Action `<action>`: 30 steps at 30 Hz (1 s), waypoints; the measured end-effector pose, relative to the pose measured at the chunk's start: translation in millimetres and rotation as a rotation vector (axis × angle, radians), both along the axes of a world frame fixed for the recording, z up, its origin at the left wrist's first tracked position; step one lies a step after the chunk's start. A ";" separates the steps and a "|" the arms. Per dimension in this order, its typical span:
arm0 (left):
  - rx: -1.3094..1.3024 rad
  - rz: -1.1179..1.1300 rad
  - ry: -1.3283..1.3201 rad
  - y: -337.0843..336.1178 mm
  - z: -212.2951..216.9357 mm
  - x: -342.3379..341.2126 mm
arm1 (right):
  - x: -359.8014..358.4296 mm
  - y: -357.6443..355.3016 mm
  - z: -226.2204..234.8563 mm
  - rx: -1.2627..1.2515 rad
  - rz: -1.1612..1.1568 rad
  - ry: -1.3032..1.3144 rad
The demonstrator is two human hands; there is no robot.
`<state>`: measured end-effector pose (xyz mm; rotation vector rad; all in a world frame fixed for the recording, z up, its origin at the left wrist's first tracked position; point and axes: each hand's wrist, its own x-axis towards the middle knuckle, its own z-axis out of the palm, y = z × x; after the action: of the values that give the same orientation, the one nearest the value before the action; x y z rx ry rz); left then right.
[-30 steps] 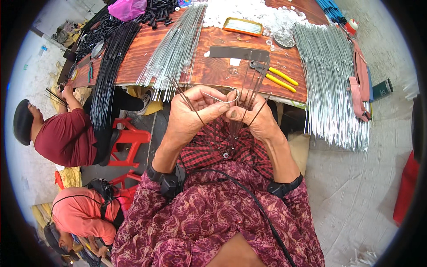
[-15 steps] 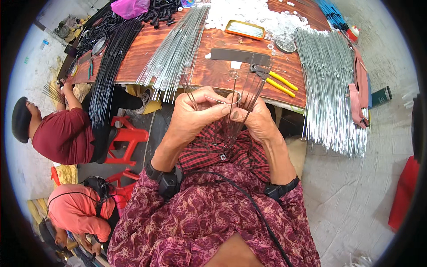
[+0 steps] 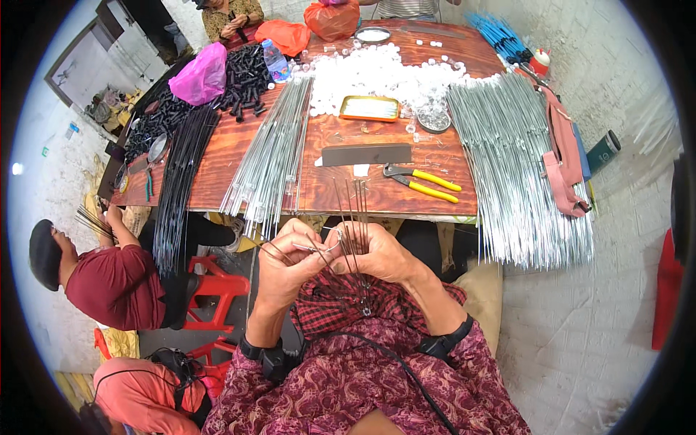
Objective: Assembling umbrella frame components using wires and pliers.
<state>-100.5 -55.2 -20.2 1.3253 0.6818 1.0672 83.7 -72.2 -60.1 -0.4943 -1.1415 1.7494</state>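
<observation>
Above my lap, both hands work close together with fingers pinched. My right hand (image 3: 383, 254) grips a bunch of thin dark metal ribs (image 3: 355, 210) that fan upward. Their lower ends meet at a small pale hub (image 3: 366, 312) resting against the red-and-black checked cloth on my lap. My left hand (image 3: 281, 262) holds a few more of the ribs, which slant out to its left. Between the fingertips runs a thin silvery wire (image 3: 312, 249), curving toward my right hand; its exact grip is partly hidden.
On the wooden table (image 3: 355, 190) lie yellow-handled pliers (image 3: 428, 185), a dark flat bar (image 3: 366, 154), a yellow-rimmed tray (image 3: 370, 108) and white caps (image 3: 391, 72). Bundles of silver rods (image 3: 518, 167) and black rods (image 3: 185, 174) overhang its edge. Co-workers sit at left and behind the table.
My view has tilted up, showing more of the far table and a person there. Both hands stay together at the wire; the ribs in my left hand now slant further left.
</observation>
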 end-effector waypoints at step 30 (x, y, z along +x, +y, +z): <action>-0.245 -1.070 0.395 97.8 56.0 9.8 | 44.0 11.3 -15.9 -0.119 -0.064 0.150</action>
<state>-90.8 42.7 35.8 1.4049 0.2696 -0.1380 127.7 -61.0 -76.0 -0.4577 -0.9105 1.7741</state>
